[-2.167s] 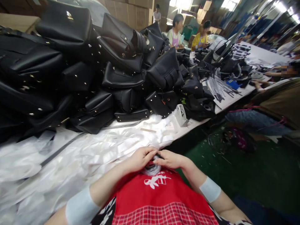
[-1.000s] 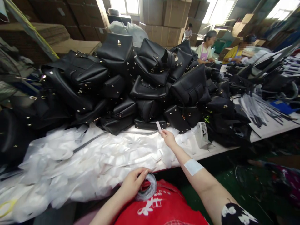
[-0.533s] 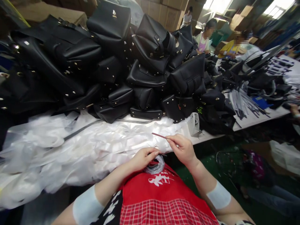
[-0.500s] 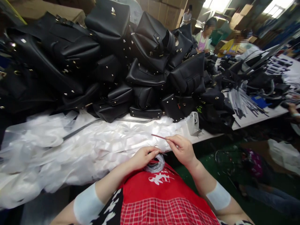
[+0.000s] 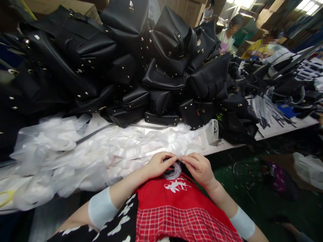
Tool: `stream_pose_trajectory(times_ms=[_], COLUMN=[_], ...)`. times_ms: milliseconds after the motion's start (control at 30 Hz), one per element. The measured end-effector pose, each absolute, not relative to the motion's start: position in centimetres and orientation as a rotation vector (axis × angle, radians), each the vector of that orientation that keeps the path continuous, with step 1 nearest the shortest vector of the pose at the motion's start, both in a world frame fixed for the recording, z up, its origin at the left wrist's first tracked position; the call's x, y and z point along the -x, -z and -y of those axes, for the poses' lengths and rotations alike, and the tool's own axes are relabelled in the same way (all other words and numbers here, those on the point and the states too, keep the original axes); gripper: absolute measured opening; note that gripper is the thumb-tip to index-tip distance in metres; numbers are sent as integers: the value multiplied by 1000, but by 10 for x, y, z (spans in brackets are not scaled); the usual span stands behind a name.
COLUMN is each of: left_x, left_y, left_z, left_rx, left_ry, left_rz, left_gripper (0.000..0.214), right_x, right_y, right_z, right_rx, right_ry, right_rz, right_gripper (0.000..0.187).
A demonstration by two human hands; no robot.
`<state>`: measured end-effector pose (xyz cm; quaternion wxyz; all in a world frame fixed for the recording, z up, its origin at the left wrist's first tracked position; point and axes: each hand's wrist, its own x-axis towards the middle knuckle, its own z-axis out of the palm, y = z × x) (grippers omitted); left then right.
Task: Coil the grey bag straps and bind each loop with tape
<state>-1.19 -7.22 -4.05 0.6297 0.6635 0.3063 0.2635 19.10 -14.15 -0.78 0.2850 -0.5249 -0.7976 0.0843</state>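
Observation:
My left hand (image 5: 159,163) and my right hand (image 5: 199,167) meet fingertip to fingertip over my red apron (image 5: 176,205), just below the table edge. Both pinch at a small roll of clear tape (image 5: 172,171) that rests against the apron. The left fingers curl over its top; the right fingers press in from the right. The thin strip that the right hand held is hidden between the fingers. A heap of crumpled clear plastic bags (image 5: 83,151) lies on the table right in front of my hands.
A tall pile of black handbags (image 5: 141,64) fills the table behind the plastic. A white tape dispenser (image 5: 212,132) stands at the table edge. Grey straps (image 5: 264,111) lie further right. Other people (image 5: 254,50) sit at the far end. Green floor (image 5: 252,188) lies to the right.
My right hand picked a small strip off the table, carried it back toward me and joined the left hand at the tape roll.

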Motion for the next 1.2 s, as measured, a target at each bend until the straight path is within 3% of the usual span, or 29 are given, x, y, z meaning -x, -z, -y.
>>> stream_pose_trajectory(times_ms=[233,700,900,1033,1200], left_x=[19,20,19,14,7], left_y=[39,37,36,39,38], left_z=[71,72,68,67,65], left_rx=[-1540,-1592,-1549,-1489,-1611], left_ry=[-666,-618,-565,-452,-461], left_rz=[-670,-642,-675,-807,-820], left_gripper=[26,30,34,40,35], right_x=[-187,-186,-189,-183,-158], right_y=[13,15,-27,-61,-60], right_z=[138,140,151,156,145], right_rx=[1386,1435,1526,1639,1845], right_ry=[-203,-274,-448,-643,-341], right_rz=[2169,2156,1930,2141,2379], right_gripper=[24,22,12,14,14])
